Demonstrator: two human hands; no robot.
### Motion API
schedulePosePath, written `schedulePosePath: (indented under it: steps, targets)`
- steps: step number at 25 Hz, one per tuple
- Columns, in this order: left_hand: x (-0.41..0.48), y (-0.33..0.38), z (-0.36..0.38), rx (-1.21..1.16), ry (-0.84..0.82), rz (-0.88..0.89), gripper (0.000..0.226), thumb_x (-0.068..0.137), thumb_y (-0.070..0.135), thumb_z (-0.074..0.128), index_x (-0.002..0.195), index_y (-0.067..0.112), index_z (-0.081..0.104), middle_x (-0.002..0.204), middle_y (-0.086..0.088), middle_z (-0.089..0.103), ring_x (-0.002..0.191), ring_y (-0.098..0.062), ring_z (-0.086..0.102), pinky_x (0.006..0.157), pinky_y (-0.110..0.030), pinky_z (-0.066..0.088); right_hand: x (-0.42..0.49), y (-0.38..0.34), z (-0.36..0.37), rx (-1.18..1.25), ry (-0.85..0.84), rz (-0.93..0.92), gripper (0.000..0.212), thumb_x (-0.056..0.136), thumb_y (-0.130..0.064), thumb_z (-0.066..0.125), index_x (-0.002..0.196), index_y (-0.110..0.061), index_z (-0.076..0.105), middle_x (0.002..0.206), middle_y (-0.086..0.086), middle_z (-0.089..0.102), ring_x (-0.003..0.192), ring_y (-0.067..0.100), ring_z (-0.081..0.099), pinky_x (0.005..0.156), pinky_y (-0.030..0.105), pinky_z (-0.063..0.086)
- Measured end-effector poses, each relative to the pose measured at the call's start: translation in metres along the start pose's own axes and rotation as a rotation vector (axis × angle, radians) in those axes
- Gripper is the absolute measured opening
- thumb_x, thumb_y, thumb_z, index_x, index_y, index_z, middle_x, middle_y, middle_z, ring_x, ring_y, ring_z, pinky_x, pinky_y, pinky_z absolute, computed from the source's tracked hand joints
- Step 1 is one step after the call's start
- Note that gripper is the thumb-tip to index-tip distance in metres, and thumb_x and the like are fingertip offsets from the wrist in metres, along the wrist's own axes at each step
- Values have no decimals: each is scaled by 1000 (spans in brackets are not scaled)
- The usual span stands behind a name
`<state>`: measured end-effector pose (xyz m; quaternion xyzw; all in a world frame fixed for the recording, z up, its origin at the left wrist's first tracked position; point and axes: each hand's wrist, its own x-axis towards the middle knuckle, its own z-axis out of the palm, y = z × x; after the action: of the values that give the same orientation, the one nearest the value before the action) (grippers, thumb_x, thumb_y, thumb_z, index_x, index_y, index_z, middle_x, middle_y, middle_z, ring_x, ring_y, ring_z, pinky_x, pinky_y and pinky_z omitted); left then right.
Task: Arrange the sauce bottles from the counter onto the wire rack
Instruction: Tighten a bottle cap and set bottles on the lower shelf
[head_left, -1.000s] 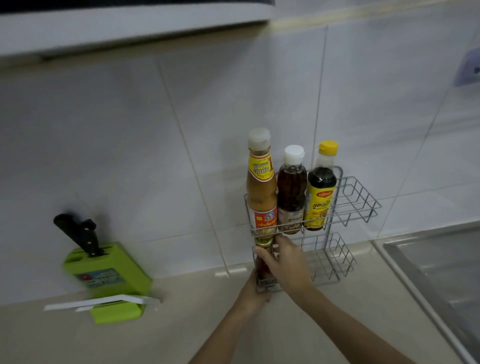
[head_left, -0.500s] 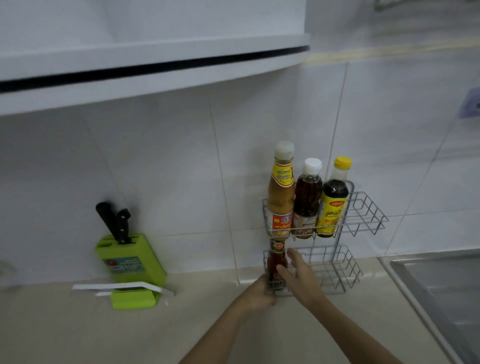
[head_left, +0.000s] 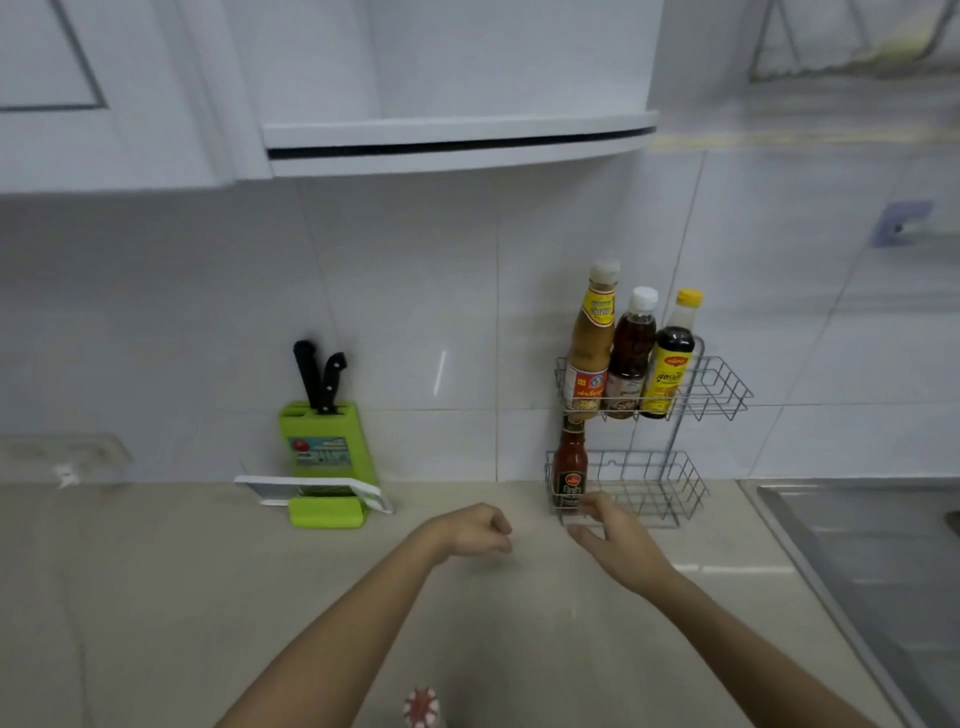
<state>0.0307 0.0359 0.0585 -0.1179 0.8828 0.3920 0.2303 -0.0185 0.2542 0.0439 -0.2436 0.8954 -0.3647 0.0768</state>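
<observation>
White wall tiles back a beige counter (head_left: 156, 597) that fills the lower half of the frame, with a steel sink (head_left: 883, 561) at the right edge and a green knife block (head_left: 327, 447) left of centre. Right of centre stands the wire rack (head_left: 691, 493). Its upper tier carries three sauce bottles: a tan one (head_left: 589, 353), a brown one (head_left: 631, 358) and a dark one with a yellow label (head_left: 670, 369). The red sauce bottle (head_left: 570, 467) stands upright at the left end of the lower tier, its cap close beneath the upper tier. Both hands are empty. The left hand (head_left: 475, 530) is loosely curled above the counter, apart from the rack. The right hand (head_left: 613, 540) is spread and relaxed, its fingertips (head_left: 597, 501) just beside the rack's lower front edge, below and right of the red bottle; contact cannot be confirmed. Risk: a careless fingertip could catch the front wire and rock the light rack, toppling the tall upper bottles. Another cap (head_left: 422, 706) shows at the bottom edge, so work probably remains.
</observation>
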Motion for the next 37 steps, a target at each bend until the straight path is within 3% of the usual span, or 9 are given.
schedulePosePath:
  steps: [6,12,19,22,25,28,30,35,37]
  targets:
    - [-18,-5,13,-20,83,36,59,88,24,62,141,8,41,146,-13,44,134,-23,44,109,-32,38,-2,-19,-4,20,48,56,42,93,-26,56,130,-7,46,131,10,59,121,21,54,101,34,43]
    - [12,16,29,-81,54,73,72,88,27,60,149,10,25,155,-11,31,140,-25,35,110,-32,34,31,6,-23,-3,78,171,46,92,-26,59,130,-5,44,134,12,57,122,25,53,101,36,43]
    - [70,29,45,-162,38,58,65,88,22,58,145,10,27,149,-11,39,131,-23,43,97,-24,39,99,37,-21,17,81,236,49,91,-26,59,132,-7,43,136,12,55,123,26,53,101,37,44]
    - [92,29,49,-220,56,27,67,89,20,58,146,8,25,151,-11,34,136,-23,38,91,-17,31,130,39,-10,93,85,197,52,89,-25,62,133,-5,41,137,14,53,124,30,51,102,43,44]
    - [115,27,52,-244,55,5,70,89,20,58,148,8,21,153,-11,31,137,-24,37,88,-16,31,157,39,3,216,109,224,50,87,-30,65,125,-5,45,123,14,62,114,31,58,91,37,48]
    - [130,25,58,-246,65,5,75,89,19,59,149,7,16,154,-12,29,139,-24,34,90,-16,30,167,41,16,123,146,251,40,92,-35,57,114,-3,49,107,17,67,98,33,63,74,31,46]
    - [135,24,63,-222,71,8,84,87,19,61,151,7,8,156,-11,23,143,-24,28,98,-18,29,164,48,17,81,137,171,35,93,-37,54,111,-7,49,102,14,68,93,32,65,69,28,42]
    - [151,38,65,-438,134,79,78,74,0,65,139,19,27,140,-6,48,128,-19,50,102,-28,46,139,70,8,136,109,61,38,92,-39,55,118,-13,44,107,11,68,95,28,65,77,40,53]
    - [154,43,69,-511,153,96,84,72,-6,66,141,17,24,138,-7,49,125,-19,52,103,-36,49,135,72,12,119,113,47,34,91,-40,56,113,-18,43,104,6,69,92,25,66,72,35,53]
